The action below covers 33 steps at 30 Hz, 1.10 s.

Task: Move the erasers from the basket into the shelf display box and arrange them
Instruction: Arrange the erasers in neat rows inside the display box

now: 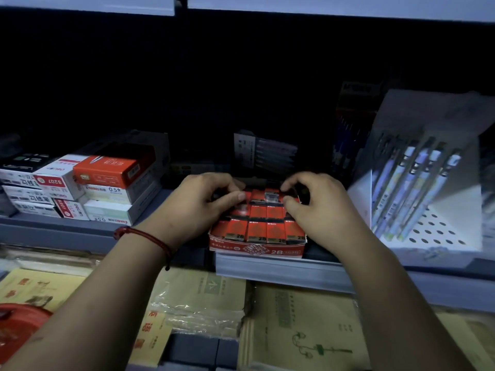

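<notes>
A red display box marked 2B stands at the front of the shelf, filled with rows of red-and-black erasers. My left hand hovers over the box's back left corner, thumb and fingers curled and pinching an eraser in the back row. My right hand is at the back right, fingers curled around another eraser there. A red string band sits on my left wrist. The red basket shows at the bottom left, partly behind my left forearm; its contents are hidden.
Stacked pen-refill boxes stand left of the display box. A white display of pens leans at the right. Dark packs stand behind. Yellow exercise books lie on the lower shelf under my arms. The shelf above is dark.
</notes>
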### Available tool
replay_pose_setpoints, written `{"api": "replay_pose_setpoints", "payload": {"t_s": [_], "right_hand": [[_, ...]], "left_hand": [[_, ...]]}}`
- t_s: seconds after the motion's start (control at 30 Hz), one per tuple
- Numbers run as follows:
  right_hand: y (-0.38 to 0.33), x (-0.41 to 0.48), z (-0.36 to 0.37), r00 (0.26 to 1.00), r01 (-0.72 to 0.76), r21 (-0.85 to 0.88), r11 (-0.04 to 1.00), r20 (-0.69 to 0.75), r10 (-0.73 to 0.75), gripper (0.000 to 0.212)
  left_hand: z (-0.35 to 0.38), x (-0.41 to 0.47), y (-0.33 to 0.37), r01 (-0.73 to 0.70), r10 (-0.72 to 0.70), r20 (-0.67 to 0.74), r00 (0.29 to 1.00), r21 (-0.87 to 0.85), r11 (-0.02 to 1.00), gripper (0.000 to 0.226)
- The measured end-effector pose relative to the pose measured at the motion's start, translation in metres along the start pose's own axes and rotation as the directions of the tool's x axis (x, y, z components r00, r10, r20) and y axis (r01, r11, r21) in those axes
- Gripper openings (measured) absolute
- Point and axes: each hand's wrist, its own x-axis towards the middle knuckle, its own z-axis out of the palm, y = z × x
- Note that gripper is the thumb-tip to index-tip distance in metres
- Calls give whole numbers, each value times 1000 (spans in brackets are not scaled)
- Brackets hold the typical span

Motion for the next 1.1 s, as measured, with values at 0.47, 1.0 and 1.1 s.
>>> {"api": "replay_pose_setpoints", "payload": {"t_s": [0.47, 1.0, 1.1], "right_hand": [[-6, 0, 5, 991, 39, -23, 999, 126, -36, 32], [-3, -2, 9, 997, 15, 9, 1000, 81, -16, 20], [-1, -1, 10, 997, 16, 8, 1000, 79, -17, 20]], "left_hand": [[-17, -8, -7, 185, -156, 138, 978, -229, 956, 28], [-19, -15, 3, 237, -169, 212, 963, -353, 905, 30], [-18, -15, 4, 220, -148, 231, 962, -327, 919, 29]]}}
